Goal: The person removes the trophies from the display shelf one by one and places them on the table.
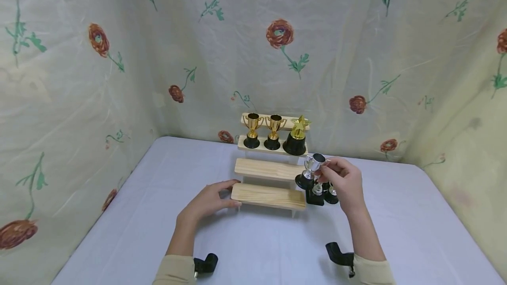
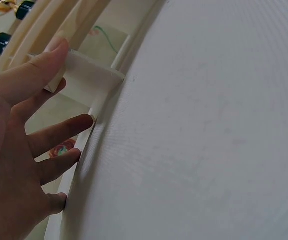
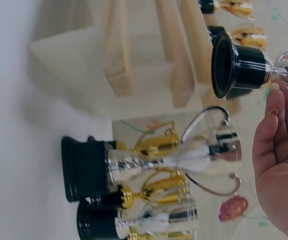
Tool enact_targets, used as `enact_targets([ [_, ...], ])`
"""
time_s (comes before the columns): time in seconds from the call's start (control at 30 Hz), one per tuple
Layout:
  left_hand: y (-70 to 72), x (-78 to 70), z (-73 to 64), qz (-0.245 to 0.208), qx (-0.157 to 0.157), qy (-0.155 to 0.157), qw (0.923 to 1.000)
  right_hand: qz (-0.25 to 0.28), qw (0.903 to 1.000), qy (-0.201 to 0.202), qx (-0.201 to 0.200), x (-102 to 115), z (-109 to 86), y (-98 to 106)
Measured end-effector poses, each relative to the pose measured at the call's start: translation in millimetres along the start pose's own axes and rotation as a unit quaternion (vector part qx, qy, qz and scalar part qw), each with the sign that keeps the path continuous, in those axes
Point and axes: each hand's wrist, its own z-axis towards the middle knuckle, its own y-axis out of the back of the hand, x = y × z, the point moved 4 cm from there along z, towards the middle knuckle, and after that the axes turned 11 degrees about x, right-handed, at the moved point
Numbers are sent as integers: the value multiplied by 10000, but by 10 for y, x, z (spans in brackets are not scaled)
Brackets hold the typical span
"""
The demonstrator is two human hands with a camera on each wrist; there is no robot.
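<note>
My right hand (image 1: 345, 180) pinches a small silver trophy cup (image 1: 315, 161) with a black base, raised and tilted beside the right end of a tiered wooden display stand (image 1: 268, 195). The right wrist view shows fingertips at the cup's stem, its black base (image 3: 241, 67) facing the stand. At the stand's left end, my left hand (image 1: 208, 201) holds the lowest shelf between thumb and index finger, the other fingers spread. Two gold trophy cups (image 1: 274, 125) and a gold star trophy (image 1: 298, 132) stand on an upper shelf.
Right of the stand, under my right hand, several more trophies cluster on the white table (image 1: 416, 223), among them a silver cup (image 3: 199, 155) on a square black base and gold ones partly hidden behind. A flowered curtain (image 1: 325, 34) hangs close behind the stand.
</note>
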Motion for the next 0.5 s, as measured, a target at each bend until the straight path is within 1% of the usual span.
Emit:
enact_targets([
  [0.33, 1, -17, -13, 20, -4, 27, 10000, -221, 9997, -139, 15, 23, -44, 196],
  [0.5, -5, -19, -4, 30, -6, -9, 10000, -202, 9998, -88, -24, 55, -75, 308],
])
